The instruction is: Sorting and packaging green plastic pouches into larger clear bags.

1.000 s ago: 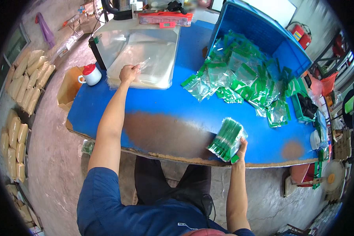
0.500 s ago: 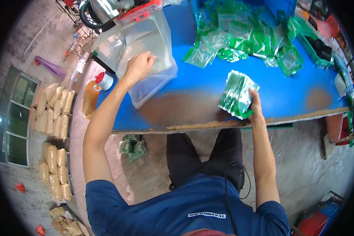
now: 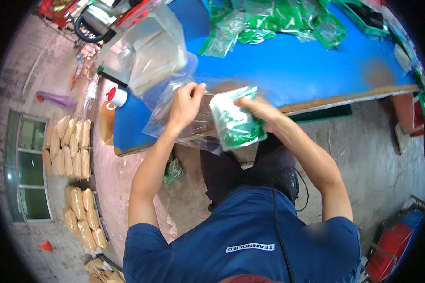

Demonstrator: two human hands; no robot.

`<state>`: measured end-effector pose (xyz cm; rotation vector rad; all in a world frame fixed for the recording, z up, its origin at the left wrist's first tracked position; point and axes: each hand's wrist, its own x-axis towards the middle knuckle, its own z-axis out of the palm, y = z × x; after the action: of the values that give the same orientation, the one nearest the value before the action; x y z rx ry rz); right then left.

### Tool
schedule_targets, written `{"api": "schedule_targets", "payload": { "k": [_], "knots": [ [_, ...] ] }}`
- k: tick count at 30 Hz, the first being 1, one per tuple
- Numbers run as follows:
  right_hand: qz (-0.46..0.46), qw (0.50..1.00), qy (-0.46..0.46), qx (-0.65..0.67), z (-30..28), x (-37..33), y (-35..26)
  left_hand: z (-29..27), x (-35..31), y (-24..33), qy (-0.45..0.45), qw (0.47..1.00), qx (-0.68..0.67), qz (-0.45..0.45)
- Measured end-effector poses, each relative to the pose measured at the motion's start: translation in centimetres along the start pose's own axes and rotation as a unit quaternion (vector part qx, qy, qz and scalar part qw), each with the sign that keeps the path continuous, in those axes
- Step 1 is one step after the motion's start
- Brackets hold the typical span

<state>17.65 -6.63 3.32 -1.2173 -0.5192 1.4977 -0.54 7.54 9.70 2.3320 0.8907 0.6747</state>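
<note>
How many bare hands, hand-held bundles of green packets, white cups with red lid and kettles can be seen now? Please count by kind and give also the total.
Bare hands: 2 (left hand, right hand)
Bundle of green packets, in the right hand: 1
White cup with red lid: 1
Kettle: 1
Total: 5

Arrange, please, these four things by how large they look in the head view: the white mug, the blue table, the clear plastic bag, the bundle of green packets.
1. Blue table
2. Clear plastic bag, partly hidden
3. Bundle of green packets
4. White mug
</note>
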Motion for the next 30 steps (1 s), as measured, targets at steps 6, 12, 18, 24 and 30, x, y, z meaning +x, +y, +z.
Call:
{"api": "schedule_targets", "payload": {
  "k": [6,12,18,24,30],
  "knots": [
    [0.002,0.996,0.027,0.08,0.9,1.5,0.4,4.4,-3.6,8.8,-0.075,0.989,-0.125,0.035],
    [-0.243,0.962,-0.022,-0.121,2.5,1.8,-0.2,6.0,-9.7,11.0,-0.199,0.947,-0.201,0.153],
    [-0.214,0.972,0.095,-0.007,-3.6,-0.4,-3.6,-1.8,-5.3,-5.9,0.172,0.972,0.017,-0.162],
    [-0.283,0.952,0.1,-0.061,-3.6,-3.3,-5.2,-1.2,-1.3,-20.8,0.061,0.938,0.285,-0.191],
    [-0.249,0.948,0.109,-0.168,-3.3,-6.3,-6.0,-5.8,5.1,-22.5,0.223,0.912,0.308,-0.154]
  ]
}}
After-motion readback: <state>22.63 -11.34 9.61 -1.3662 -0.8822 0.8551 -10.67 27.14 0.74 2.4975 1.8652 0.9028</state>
